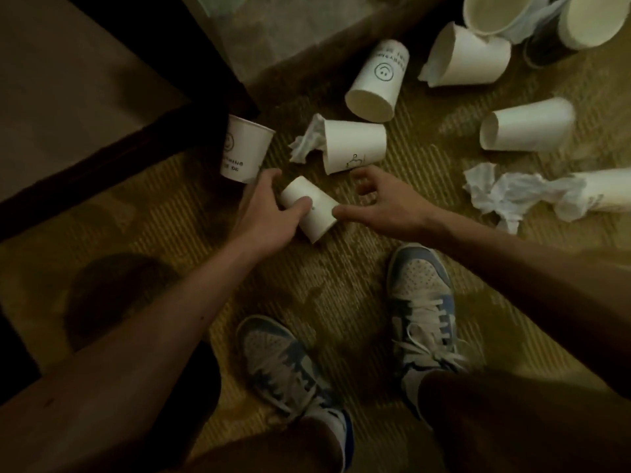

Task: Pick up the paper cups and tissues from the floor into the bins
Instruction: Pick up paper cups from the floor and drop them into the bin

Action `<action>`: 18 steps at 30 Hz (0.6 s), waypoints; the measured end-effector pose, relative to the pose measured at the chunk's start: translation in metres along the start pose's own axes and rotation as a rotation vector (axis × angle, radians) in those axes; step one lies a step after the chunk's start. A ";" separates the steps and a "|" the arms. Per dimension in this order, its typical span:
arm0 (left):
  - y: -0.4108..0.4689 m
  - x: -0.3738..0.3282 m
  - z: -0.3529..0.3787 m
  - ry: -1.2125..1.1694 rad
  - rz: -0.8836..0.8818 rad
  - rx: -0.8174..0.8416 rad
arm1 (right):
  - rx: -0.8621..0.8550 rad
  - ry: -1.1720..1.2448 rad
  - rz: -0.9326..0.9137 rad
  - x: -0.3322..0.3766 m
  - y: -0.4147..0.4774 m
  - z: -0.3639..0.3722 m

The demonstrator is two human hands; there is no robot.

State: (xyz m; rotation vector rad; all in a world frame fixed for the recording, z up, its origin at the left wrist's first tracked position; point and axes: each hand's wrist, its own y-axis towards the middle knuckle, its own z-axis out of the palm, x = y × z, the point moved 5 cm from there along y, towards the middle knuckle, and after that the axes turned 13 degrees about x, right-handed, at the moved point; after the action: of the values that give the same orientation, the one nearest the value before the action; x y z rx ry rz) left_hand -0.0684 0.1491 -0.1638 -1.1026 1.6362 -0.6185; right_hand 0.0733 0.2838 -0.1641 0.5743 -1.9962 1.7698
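The left hand (266,213) grasps a paper cup (310,215) that lies on its side on the carpet floor (341,285), thumb over the top of it and fingers wrapped round the far side. The right hand (386,203) holds nothing: its fingers are loosely curled above the floor and its thumb tip meets the wide end of that same cup. Just beyond the right hand lies a second cup (355,146) on its side, with a crumpled tissue (307,139) bunched at its mouth. To the left an upturned cup (244,148) with a smiley print stands against the dark wooden furniture (102,186). Farther off lie a smiley cup (379,80), a crushed cup (467,58) and a plain cup (529,129), all on their sides and apart from one another. A large wad of tissue (505,194) lies to the right, touching one more cup (607,189) at the edge of view. At the top right stand a round bin (491,15) and another bin (594,22), close together. Two blue and white sneakers (420,302) stand on the carpet below the hands.
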 end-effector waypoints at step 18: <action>0.060 0.046 0.022 -0.429 0.122 -0.202 | 0.066 -0.168 -0.210 -0.011 0.074 0.033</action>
State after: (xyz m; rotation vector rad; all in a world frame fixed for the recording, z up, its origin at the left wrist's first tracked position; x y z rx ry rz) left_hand -0.0721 0.1374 -0.2416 -1.1756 1.3957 -0.1225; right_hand 0.0401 0.2594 -0.2352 0.9457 -1.9088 1.7129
